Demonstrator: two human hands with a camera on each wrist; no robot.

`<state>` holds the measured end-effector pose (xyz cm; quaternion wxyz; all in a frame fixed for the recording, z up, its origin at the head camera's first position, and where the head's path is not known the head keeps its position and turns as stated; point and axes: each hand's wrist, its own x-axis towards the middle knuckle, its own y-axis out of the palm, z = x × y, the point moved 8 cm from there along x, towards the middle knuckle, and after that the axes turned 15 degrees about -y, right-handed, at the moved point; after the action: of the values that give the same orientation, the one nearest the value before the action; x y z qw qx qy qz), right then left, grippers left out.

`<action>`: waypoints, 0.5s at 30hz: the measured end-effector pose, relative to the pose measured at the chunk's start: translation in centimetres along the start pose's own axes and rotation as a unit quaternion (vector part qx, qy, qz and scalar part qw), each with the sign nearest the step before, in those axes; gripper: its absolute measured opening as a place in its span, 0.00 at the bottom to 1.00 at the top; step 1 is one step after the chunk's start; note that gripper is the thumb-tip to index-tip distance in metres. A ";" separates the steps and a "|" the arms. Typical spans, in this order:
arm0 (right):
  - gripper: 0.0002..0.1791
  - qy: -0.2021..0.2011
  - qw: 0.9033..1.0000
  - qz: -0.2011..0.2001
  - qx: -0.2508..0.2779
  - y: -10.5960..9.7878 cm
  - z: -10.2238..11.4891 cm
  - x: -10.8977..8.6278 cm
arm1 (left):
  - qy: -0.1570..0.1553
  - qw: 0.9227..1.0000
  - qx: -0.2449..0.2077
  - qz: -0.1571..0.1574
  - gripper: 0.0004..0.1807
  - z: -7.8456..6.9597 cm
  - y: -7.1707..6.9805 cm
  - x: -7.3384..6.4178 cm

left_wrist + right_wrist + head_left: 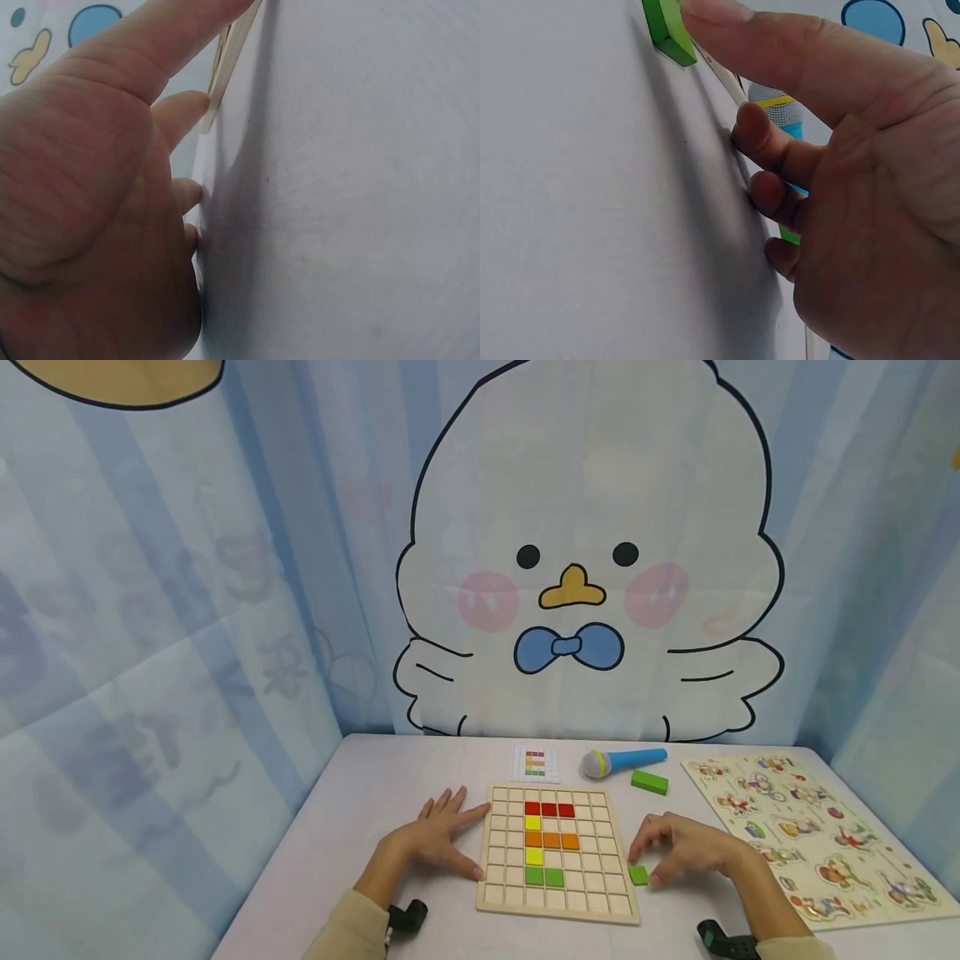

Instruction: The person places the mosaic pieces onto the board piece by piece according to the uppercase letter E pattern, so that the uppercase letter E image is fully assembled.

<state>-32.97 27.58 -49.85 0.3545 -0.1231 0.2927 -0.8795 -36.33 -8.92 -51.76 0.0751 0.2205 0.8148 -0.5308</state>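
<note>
A wooden grid board point(510, 893) lies on the table with red point(549, 810), yellow point(533, 857), orange point(551, 840) and green tiles point(553, 877) in some of its squares. My left hand point(438, 837) is spread at the board's left side, its thumb and index fingertip touching the edge. Just off the board's right edge, my right hand point(686, 845) has thumb and index finger at a loose green tile point(638, 875), pinching it low at the table. The right wrist view shows the thumb against this green tile point(667, 34); the index finger is mostly hidden there.
Behind the board lie a small pattern card point(535, 764), a blue toy microphone point(626, 762) and a green block point(649, 782). A wooden picture puzzle board point(813, 835) covers the table's right side. Printed curtains point(585, 693) enclose the table.
</note>
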 end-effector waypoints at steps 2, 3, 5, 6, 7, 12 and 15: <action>0.17 0.002 1.000 0.000 -0.014 0.0 0.0 0.1 | -0.001 1.000 0.001 0.000 0.59 0.0 0.0 0.0; 0.17 0.006 1.000 -0.001 -0.024 0.0 -0.1 0.1 | -0.001 1.000 0.001 0.000 0.59 -0.1 -0.1 -0.1; 0.16 0.015 0.999 -0.002 -0.045 0.0 -0.1 0.2 | -0.001 1.000 0.002 -0.001 0.59 -0.1 -0.1 -0.1; 0.15 0.019 0.998 -0.002 -0.055 0.0 -0.1 0.2 | -0.002 1.000 0.002 0.000 0.59 -0.1 -0.1 -0.1; 0.15 0.023 0.998 -0.003 -0.062 -0.1 -0.1 0.2 | -0.002 1.000 0.001 0.000 0.59 -0.1 -0.1 -0.1; 0.14 0.028 0.998 -0.016 -0.063 -0.3 -0.1 0.2 | 0.000 1.000 0.004 0.002 0.59 -0.1 -0.1 -0.1; 0.14 0.012 0.999 -0.024 -0.045 -0.4 0.1 0.2 | -0.001 1.000 0.006 0.001 0.59 -0.1 0.0 -0.1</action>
<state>-33.31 27.60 -49.48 0.3243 -0.1355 0.3327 -0.8751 -36.25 -8.88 -51.67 0.0754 0.2215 0.8111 -0.5360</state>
